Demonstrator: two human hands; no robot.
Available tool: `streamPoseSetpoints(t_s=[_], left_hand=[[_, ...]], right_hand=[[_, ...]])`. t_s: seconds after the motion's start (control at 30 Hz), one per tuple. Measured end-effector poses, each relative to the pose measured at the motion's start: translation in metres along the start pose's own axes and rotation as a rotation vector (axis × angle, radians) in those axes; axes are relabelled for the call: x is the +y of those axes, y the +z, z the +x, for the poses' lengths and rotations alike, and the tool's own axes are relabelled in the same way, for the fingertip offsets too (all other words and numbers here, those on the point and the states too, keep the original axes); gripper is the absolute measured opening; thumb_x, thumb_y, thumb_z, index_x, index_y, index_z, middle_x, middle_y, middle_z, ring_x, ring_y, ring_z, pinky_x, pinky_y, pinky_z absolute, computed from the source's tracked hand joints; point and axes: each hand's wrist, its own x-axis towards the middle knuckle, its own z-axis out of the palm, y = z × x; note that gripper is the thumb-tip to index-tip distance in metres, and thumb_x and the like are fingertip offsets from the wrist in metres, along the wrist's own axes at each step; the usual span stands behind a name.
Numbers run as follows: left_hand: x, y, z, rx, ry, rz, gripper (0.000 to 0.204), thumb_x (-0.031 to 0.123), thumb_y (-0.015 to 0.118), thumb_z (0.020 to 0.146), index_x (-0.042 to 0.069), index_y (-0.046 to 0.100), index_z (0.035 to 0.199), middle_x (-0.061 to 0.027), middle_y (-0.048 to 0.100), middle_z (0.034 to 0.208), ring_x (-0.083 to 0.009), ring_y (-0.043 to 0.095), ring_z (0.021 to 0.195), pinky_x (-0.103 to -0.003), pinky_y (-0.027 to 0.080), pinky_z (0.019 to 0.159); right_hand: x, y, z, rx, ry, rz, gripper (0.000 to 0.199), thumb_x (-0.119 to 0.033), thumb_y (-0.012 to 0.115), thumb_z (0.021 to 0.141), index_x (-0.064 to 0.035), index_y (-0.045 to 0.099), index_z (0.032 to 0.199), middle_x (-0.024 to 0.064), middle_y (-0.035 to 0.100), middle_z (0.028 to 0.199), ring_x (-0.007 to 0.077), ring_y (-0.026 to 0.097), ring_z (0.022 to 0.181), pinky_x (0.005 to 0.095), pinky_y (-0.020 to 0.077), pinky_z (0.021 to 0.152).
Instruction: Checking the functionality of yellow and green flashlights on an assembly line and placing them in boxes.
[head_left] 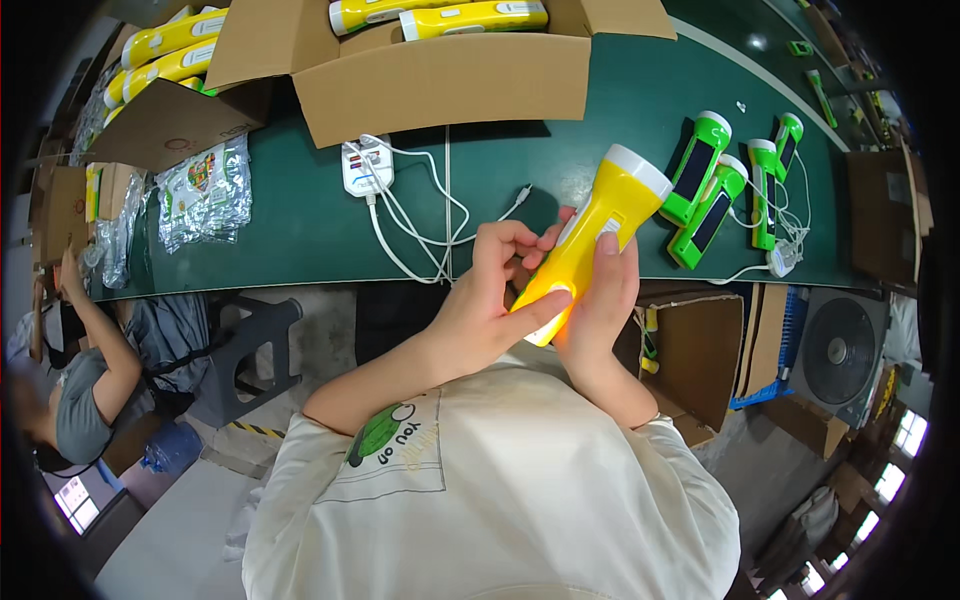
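In both hands: yellow torch.

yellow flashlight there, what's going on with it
A person holds a yellow flashlight in both hands over the edge of a green table. The left hand grips its handle end with a finger along the underside, and the right hand wraps the body, thumb on top. Several green flashlights lie to the right, plugged into white cables. A white charger block sits near the middle, and open cardboard boxes behind hold more yellow flashlights.
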Motion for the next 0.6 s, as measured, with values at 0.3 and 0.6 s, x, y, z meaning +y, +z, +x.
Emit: streamPoseSetpoints(t_s=[0.3,0.6], left_hand=[[0.0,-0.114,0.001,0.844,0.215,0.495,0.014,0.015,0.054,0.092,0.002,0.054,0.09,0.0017,0.052,0.074,-0.0025,0.038,0.058,-0.02,0.032,0.052],[0.002,-0.152,0.008,0.809,-0.102,0.669,0.023,0.027,0.063,0.085,0.005,0.064,0.09,-0.0026,0.057,0.081,-0.0117,0.047,0.06,-0.026,0.041,0.057]], right_hand=[[-0.005,-0.009,0.015,-0.227,0.419,0.535,0.05,-0.039,0.043,0.093,-0.0009,0.038,0.124,0.0122,0.055,0.094,0.0169,0.05,0.068,0.0283,0.0434,0.053],[-0.008,-0.003,0.013,-0.36,0.607,0.679,0.067,-0.035,0.044,0.091,0.0048,0.019,0.139,0.0136,0.048,0.093,0.0147,0.043,0.058,0.0232,0.0413,0.039]])
